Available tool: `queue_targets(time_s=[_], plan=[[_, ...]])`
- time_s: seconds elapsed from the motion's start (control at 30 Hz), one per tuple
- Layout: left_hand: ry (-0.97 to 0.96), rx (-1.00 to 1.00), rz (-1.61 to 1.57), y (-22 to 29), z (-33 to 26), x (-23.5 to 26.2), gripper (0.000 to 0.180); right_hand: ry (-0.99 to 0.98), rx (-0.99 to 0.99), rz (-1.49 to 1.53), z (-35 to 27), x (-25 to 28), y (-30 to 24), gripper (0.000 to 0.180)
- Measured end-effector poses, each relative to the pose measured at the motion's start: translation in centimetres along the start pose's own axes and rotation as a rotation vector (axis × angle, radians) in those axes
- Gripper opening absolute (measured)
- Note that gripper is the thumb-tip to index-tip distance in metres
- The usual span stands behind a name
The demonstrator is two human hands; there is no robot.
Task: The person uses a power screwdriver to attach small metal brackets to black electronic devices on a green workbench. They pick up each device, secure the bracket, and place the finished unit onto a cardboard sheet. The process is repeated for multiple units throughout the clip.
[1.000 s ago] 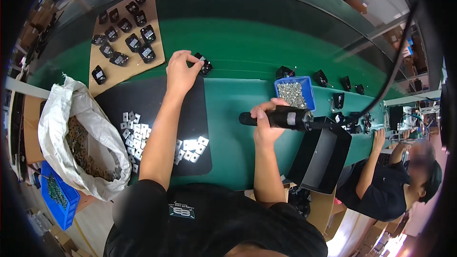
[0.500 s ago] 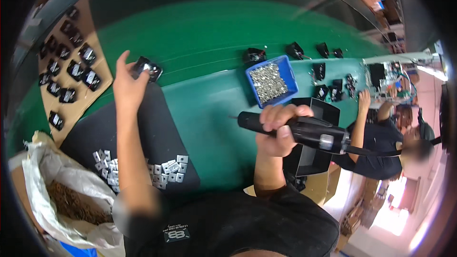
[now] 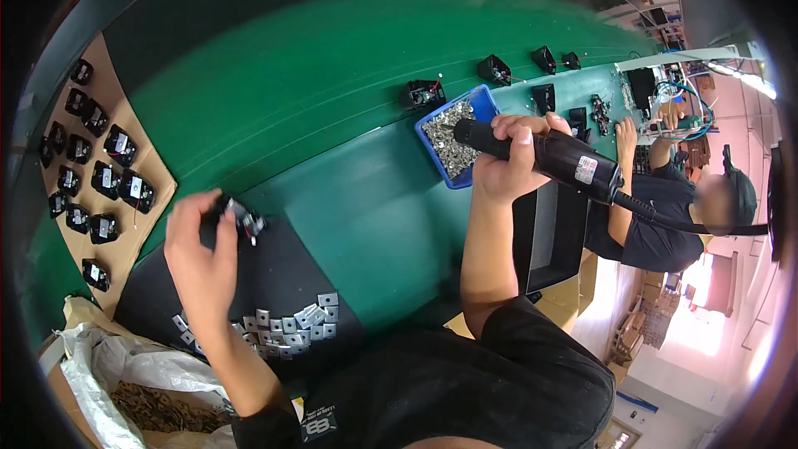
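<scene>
My left hand (image 3: 199,254) has thumb and fingers closed on a small black plastic housing (image 3: 243,218) with a short wire, just over the far edge of a black mat (image 3: 274,258). Wrapped in my right hand (image 3: 515,158) is a black electric screwdriver (image 3: 573,168), its cord trailing to the right. The screwdriver's front end points left, above a blue bin (image 3: 488,106) heaped with small silvery screws (image 3: 449,150). Whether its bit touches the screws is hard to tell. Several square metal plates (image 3: 291,328) lie on the mat's near part, beside my left forearm.
Several finished-looking black housings (image 3: 106,179) stand on cardboard (image 3: 158,170) at the left. A white sack (image 3: 87,374) of brown parts sits near left. More housings (image 3: 496,71) line the green bench beyond the bin. A black box (image 3: 544,233) and a co-worker (image 3: 657,208) are at right.
My left hand has drawn the black housing toward me, to the mat's far edge. My right hand has lifted the screwdriver away from me, bringing its front end over the screw bin.
</scene>
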State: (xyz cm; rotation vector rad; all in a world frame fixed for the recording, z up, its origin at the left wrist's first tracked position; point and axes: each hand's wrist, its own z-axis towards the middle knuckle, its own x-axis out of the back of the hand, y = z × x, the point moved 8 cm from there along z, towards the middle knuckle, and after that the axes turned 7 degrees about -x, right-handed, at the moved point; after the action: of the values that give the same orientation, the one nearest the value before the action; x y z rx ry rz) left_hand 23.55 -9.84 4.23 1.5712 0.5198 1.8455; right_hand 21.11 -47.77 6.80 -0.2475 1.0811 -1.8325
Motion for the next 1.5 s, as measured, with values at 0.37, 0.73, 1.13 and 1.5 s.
queue_targets(time_s=[0.37, 0.73, 1.13, 1.5], plan=[[0.356, -0.167, -0.254, 0.8, -4.1, 4.5, 0.031, 0.021, 0.050, 0.066, 0.9, -0.4, -1.9, 0.040], [-0.135, -0.080, -0.077, 2.3, -5.6, -0.6, 0.027, 0.031, -0.075, 0.230, 0.5, 1.5, -4.3, 0.045], [-0.074, -0.266, -0.164, 4.9, -6.5, -1.6, 0.034, -0.385, -0.420, 0.675, -6.1, -7.1, -7.5, 0.041], [-0.025, -0.227, -0.367, 5.7, -9.2, -3.5, 0.020, -0.521, -0.564, 0.789, -10.0, -9.6, -8.4, 0.049]])
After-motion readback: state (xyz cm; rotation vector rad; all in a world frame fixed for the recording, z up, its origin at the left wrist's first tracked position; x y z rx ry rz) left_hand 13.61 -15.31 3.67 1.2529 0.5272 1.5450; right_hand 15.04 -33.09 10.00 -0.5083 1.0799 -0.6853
